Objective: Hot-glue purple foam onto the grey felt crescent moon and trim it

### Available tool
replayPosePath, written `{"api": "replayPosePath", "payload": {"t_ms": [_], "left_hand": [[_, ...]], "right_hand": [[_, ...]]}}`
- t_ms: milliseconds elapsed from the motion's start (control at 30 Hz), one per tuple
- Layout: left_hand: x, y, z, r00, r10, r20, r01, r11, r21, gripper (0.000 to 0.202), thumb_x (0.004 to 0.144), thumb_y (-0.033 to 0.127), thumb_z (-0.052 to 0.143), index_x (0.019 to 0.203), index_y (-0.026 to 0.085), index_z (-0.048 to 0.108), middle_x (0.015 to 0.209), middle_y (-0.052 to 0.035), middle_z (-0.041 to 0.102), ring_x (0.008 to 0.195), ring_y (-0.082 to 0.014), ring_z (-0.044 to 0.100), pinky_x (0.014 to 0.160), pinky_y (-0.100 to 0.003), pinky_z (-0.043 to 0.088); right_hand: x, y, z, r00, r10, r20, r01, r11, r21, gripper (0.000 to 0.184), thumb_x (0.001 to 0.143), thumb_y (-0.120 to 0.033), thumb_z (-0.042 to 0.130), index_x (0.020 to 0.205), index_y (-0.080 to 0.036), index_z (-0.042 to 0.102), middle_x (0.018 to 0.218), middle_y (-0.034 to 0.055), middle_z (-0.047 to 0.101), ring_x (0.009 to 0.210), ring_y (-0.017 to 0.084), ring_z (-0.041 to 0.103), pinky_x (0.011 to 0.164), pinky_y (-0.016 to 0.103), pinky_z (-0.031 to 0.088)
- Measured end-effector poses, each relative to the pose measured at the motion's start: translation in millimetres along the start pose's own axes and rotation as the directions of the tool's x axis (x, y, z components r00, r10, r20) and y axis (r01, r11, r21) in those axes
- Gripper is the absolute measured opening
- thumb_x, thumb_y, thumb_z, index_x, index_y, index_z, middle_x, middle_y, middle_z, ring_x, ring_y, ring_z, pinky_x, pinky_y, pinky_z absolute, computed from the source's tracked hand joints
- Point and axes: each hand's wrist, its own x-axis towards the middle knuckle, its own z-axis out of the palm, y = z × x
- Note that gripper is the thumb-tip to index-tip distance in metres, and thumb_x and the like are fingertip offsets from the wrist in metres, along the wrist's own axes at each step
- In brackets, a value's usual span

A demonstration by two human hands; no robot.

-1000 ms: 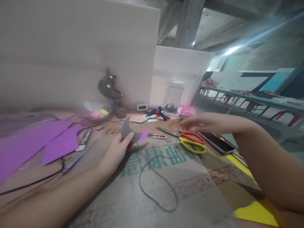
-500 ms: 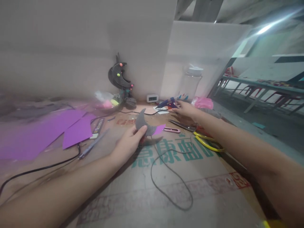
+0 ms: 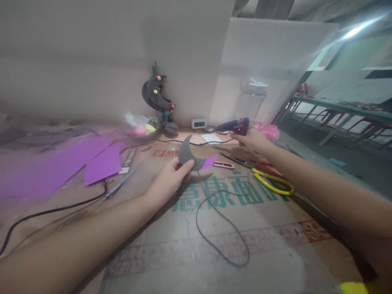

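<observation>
Between the thumb and fingers of my left hand point(image 3: 174, 173) is a crescent moon point(image 3: 187, 154) wrapped in grey cord, with a purple paper piece point(image 3: 209, 162) showing at its lower tip. From it a loose length of grey cord point(image 3: 225, 220) loops down over the board. My right hand point(image 3: 252, 139) grips a dark blue glue gun point(image 3: 234, 125) with a small red light lit, its nozzle pointing left. Below the right hand lie yellow-handled scissors point(image 3: 274, 183). A pink utility knife point(image 3: 223, 165) rests just beyond the crescent.
Purple sheets point(image 3: 102, 165), a pen point(image 3: 118, 188) and a black cable point(image 3: 55, 210) lie on the left. At the back stand a decorated dark crescent point(image 3: 153, 93), a small digital clock point(image 3: 199, 123) and a clear bottle point(image 3: 251, 102). Printed cardboard point(image 3: 171, 245) covers the work surface.
My right hand has lifted the glue gun off its place at the back and moved it slightly right. The left hand still holds the crescent. The view has shifted a little.
</observation>
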Motion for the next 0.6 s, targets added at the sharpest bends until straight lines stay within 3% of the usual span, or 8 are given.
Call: {"api": "replayPosePath", "payload": {"t_ms": [100,200,267,333,467,600], "left_hand": [[-1,3,0.3,1.0,-0.011,-0.013,0.011,1.0,0.01,0.033,0.084,0.046,0.059,0.066,0.02,0.047,0.055,0.0055,0.049,0.053,-0.0117,0.044,0.056,-0.026,0.033],[-1,3,-0.1,0.999,-0.018,-0.032,0.018,1.0,0.017,0.033,0.084,0.045,0.059,0.065,0.021,0.047,0.055,0.0049,0.05,0.054,-0.0125,0.045,0.056,-0.026,0.033],[-1,3,-0.7,0.999,-0.021,-0.028,0.021,1.0,0.022,0.031,0.084,0.043,0.058,0.064,0.021,0.048,0.055,0.0043,0.051,0.054,-0.0133,0.046,0.056,-0.027,0.033],[-1,3,-1.3,1.0,-0.018,-0.02,0.019,0.999,0.039,0.029,0.083,0.039,0.057,0.061,0.021,0.049,0.054,0.0039,0.051,0.054,-0.0137,0.046,0.056,-0.027,0.033],[-1,3,-2.2,1.0,-0.011,-0.025,0.012,0.998,0.06,0.029,0.083,0.036,0.057,0.058,0.021,0.05,0.054,0.0035,0.051,0.054,-0.0136,0.046,0.057,-0.026,0.035],[-3,4,-2.3,0.999,-0.017,-0.039,0.019,0.998,0.053,0.029,0.083,0.035,0.057,0.059,0.021,0.049,0.054,0.0037,0.051,0.054,-0.0131,0.045,0.057,-0.026,0.035]], "right_hand": [[-36,-7,-7,1.0,0.007,0.024,-0.009,0.997,0.083,0.028,0.086,-0.04,0.063,0.084,-0.013,0.07,0.066,0.0078,0.07,0.066,0.021,0.067,0.065,0.03,0.052],[-78,-13,-4,0.992,-0.111,0.061,0.077,0.911,0.404,0.034,0.084,-0.043,0.066,0.107,-0.018,0.071,0.101,0.0099,0.076,0.092,0.025,0.071,0.081,0.036,0.057],[-103,-17,0,0.983,-0.175,0.049,0.124,0.844,0.522,0.034,0.082,-0.044,0.068,0.11,-0.024,0.07,0.112,0.007,0.074,0.101,0.026,0.07,0.088,0.039,0.057],[-122,-20,3,0.975,-0.213,0.064,0.155,0.857,0.492,0.024,0.084,-0.044,0.067,0.098,-0.026,0.072,0.104,0.0049,0.076,0.097,0.026,0.071,0.089,0.041,0.057],[-142,-27,4,0.967,-0.244,0.073,0.213,0.933,0.291,0.018,0.08,-0.044,0.067,0.082,-0.026,0.067,0.08,0.0036,0.072,0.077,0.025,0.069,0.073,0.039,0.058],[-145,-29,7,0.932,-0.36,0.051,0.328,0.893,0.308,0.026,0.077,-0.048,0.068,0.079,-0.024,0.062,0.076,0.0035,0.068,0.072,0.023,0.066,0.065,0.035,0.055]]}}
